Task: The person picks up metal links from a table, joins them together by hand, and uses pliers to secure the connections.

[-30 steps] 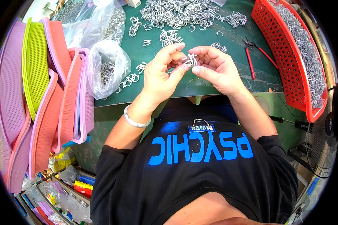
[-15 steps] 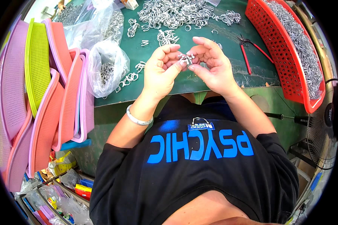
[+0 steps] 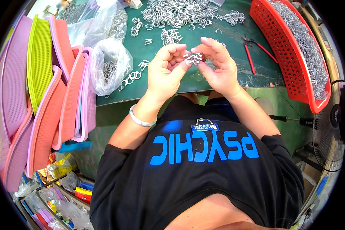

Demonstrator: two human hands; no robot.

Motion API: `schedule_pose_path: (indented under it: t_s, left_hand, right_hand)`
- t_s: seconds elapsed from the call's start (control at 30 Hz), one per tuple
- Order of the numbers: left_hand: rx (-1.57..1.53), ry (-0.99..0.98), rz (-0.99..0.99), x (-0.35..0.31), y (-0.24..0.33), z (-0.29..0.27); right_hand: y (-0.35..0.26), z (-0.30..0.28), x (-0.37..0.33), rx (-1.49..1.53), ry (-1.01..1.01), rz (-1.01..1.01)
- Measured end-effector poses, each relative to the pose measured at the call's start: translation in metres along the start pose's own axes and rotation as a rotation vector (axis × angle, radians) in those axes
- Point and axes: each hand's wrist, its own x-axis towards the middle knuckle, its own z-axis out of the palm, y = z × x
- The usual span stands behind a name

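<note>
Above the near edge of the green table, both hands come together around a small cluster of silver metal rings [image 3: 193, 58]. Thumb and fingers of my left hand [image 3: 165, 71] pinch the cluster's left side. On its other side, my right hand [image 3: 219, 69] grips it between thumb and curled fingers. How the rings are joined is too small to make out. Beyond the hands lie a small heap of rings [image 3: 170, 36] and a large pile of rings [image 3: 178, 13]. More linked rings [image 3: 132, 78] rest left of my left hand, beside a clear plastic bag [image 3: 117, 51] with rings inside.
Red-handled pliers [image 3: 249, 57] lie open to the right of my hands. A red perforated basket [image 3: 281, 50] full of rings stands at the table's right edge. Stacked plastic baskets [image 3: 71, 103] crowd the left side. A fan [image 3: 327, 130] stands at far right.
Both hands stay together, with the fingers shifting slightly around the ring cluster. The cluster has turned a little and sits slightly farther right. The view has tilted slightly.
</note>
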Motion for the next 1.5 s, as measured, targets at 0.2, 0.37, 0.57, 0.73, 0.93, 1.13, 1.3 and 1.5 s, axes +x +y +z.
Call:
schedule_pose_path:
  t_s: [0.2, 0.37, 0.57, 0.73, 0.93, 1.13, 1.3, 1.5]
  left_hand:
    - [0.045, 0.002, 0.025, -0.001, -0.002, -0.001]
    - [0.049, 0.001, 0.049, -0.001, -0.007, 0.0]
    - [0.017, -0.013, 0.057, 0.0, -0.01, -0.002]
    - [0.012, -0.032, 0.051, 0.0, -0.013, -0.006]
    - [-0.012, -0.016, 0.075, 0.002, -0.017, -0.008]
    - [-0.059, -0.014, 0.054, 0.003, -0.023, -0.009]
    - [-0.096, -0.025, 0.036, 0.002, -0.02, -0.01]
    - [0.024, -0.061, 0.134, 0.001, -0.018, -0.01]
  right_hand:
    - [0.002, 0.002, -0.001, 0.03, 0.028, -0.007]
    - [0.005, 0.0, -0.002, 0.03, 0.021, -0.002]
    - [0.008, 0.0, -0.003, 0.086, 0.0, 0.028]
    - [0.005, 0.004, -0.001, 0.291, -0.044, 0.224]
    - [0.008, 0.001, -0.006, 0.537, -0.122, 0.459]
    - [0.008, 0.002, -0.003, 0.187, -0.069, 0.225]
    - [0.004, 0.002, -0.001, 0.032, -0.063, 0.124]
    - [0.003, 0.002, -0.001, 0.038, -0.087, 0.101]
